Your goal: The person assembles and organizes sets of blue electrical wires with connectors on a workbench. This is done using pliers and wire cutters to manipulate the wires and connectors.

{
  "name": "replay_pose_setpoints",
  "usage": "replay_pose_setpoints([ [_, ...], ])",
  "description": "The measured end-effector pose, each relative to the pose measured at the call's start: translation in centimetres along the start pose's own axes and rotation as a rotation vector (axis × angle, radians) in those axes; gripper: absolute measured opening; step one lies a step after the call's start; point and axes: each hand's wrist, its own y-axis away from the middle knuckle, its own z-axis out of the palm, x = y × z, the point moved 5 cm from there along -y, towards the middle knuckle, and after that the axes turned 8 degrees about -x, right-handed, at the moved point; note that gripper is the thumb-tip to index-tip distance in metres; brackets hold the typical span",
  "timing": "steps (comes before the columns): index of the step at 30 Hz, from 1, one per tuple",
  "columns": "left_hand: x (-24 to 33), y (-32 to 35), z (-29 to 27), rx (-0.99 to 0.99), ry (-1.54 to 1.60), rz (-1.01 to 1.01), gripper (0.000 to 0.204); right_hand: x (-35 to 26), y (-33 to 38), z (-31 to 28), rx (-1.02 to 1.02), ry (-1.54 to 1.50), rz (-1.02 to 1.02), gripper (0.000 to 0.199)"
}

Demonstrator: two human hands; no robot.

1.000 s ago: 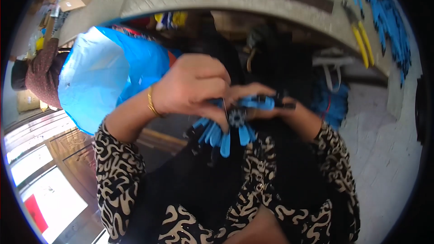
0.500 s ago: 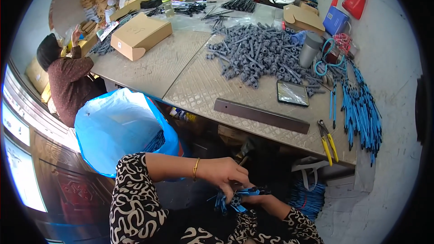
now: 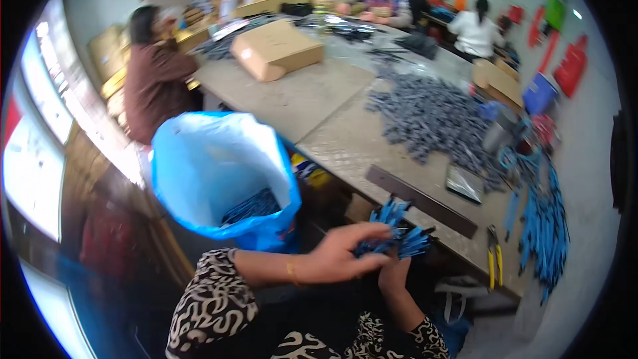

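A splayed bundle of blue-and-black cable pieces (image 3: 397, 234) is held at 5 o'clock, below the table edge (image 3: 425, 207). It is clasped by the curled fingers of the left hand (image 3: 345, 254) and gripped from beneath by the right hand (image 3: 393, 272). A glossy blue plastic bag (image 3: 219, 173) gapes at 9 o'clock.

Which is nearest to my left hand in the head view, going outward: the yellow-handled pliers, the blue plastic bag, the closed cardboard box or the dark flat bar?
From the left hand:
1. Dark flat bar, just beyond it on the table's near edge.
2. Blue plastic bag, to the left, and yellow-handled pliers, to the right: too close to call.
3. Closed cardboard box, far up the table.
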Motion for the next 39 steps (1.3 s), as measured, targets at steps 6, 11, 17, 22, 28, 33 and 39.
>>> replay_pose_setpoints([
  [6, -3.8, 2.9, 1.7, 0.298, -0.129, -0.147, 0.048, 3.3, -0.7, 1.6, 0.084, -0.064, 0.005, 0.023],
  [11, -5.6, 2.8, 1.7, 0.314, -0.177, -0.159, 0.047, 4.9, -0.9, 1.2, 0.105, -0.089, 0.051, 0.025],
  [17, -6.5, 1.8, 1.8, 0.254, -0.239, -0.214, 0.038, 7.3, -0.6, -0.5, 0.043, 0.107, -0.070, 0.026],
  [22, -6.7, 2.0, 1.6, 0.271, -0.226, -0.218, 0.034, 7.5, -0.2, 0.3, 0.012, -0.167, 0.006, 0.029],
  [28, -7.2, 1.8, 2.7, 0.264, -0.155, -0.284, 0.034, 7.9, 0.3, -0.1, -0.014, -0.370, 0.062, 0.032],
  [33, -7.4, 2.2, 3.2, 0.213, -0.176, -0.206, 0.034, 7.0, 1.6, -0.1, -0.003, -0.054, 0.030, 0.036],
  [39, -7.3, 1.9, 3.3, 0.187, -0.267, -0.148, 0.037, 7.2, 2.2, -0.3, -0.028, 0.008, 0.032, 0.041],
])
